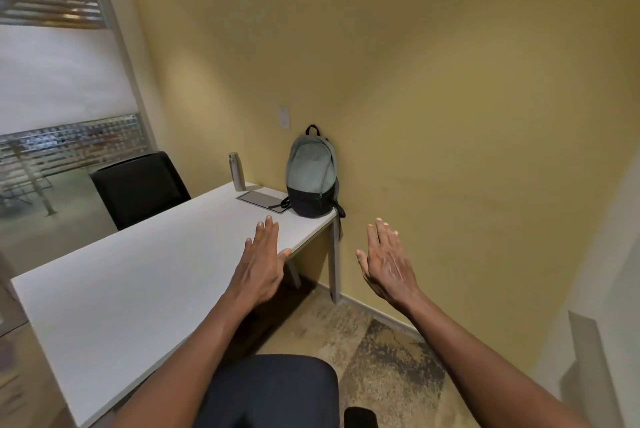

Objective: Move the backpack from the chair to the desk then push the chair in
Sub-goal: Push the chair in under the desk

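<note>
The grey and black backpack [311, 175] stands upright on the far right corner of the white desk [138, 275], leaning against the yellow wall. The dark seat of the chair [277, 389] shows at the bottom centre, just under my arms, with nothing on it. My left hand [259, 265] hovers flat over the desk's right edge, fingers spread, holding nothing. My right hand [388, 261] is in the air to the right of the desk, also spread and free. Both hands are a short way in front of the backpack, not touching it.
A metal bottle [236, 171] and a flat grey pad [261, 200] lie on the desk left of the backpack. A second black chair [138, 185] stands behind the desk by the glass wall [62, 98]. Patterned carpet [381, 351] lies to the right.
</note>
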Motion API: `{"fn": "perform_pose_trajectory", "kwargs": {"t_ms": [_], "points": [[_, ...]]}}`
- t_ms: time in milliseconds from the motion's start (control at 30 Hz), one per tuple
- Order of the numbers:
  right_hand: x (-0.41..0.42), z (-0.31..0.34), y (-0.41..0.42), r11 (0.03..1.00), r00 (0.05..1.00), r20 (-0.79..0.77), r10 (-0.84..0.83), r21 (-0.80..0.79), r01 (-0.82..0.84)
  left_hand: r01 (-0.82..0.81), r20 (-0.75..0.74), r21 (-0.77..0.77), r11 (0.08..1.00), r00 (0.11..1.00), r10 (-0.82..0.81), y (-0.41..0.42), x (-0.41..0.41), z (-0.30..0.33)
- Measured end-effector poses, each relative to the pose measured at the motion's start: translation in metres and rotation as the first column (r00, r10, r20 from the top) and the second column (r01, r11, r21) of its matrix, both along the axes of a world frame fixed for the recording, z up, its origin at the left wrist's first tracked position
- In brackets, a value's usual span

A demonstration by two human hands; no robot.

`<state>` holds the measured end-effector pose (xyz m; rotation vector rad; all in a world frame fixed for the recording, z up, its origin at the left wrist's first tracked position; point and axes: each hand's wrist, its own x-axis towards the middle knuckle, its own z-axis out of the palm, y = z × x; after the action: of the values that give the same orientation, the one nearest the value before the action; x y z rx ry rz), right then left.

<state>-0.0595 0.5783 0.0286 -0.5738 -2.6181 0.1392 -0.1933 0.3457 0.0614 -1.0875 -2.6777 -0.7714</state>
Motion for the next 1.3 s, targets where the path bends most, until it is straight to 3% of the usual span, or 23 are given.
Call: {"fn": "perform_pose_trajectory", "kwargs": {"t_ms": [467, 900, 1167, 1300], "points": [[0.029, 0.022, -0.06, 0.999, 0.999, -0.024, -0.039, 0.008, 0.039, 0.053, 0.004, 0.01, 0.999, 0.999, -0.053, -0.044, 0.023, 0.009], [0.088, -0.005, -0.217, 0.986, 0.987, -0.031, -0.157, 0.055, 0.158, 0.179, 0.089, -0.082, 0.98, 0.981, -0.172, -0.195, 0.062, -0.023], [0.124, -0.039, -0.296, 0.995, 0.992, 0.066, -0.104, -0.007, 0.104, 0.224, 0.167, -0.119, 0.967, 0.965, -0.203, -0.269, 0.077, -0.067], [0.136, -0.04, -0.318, 0.993, 0.989, 0.133, -0.069, -0.087, 0.081, 0.242, 0.217, -0.066, 0.968, 0.95, -0.223, -0.296, 0.088, -0.073]]}}
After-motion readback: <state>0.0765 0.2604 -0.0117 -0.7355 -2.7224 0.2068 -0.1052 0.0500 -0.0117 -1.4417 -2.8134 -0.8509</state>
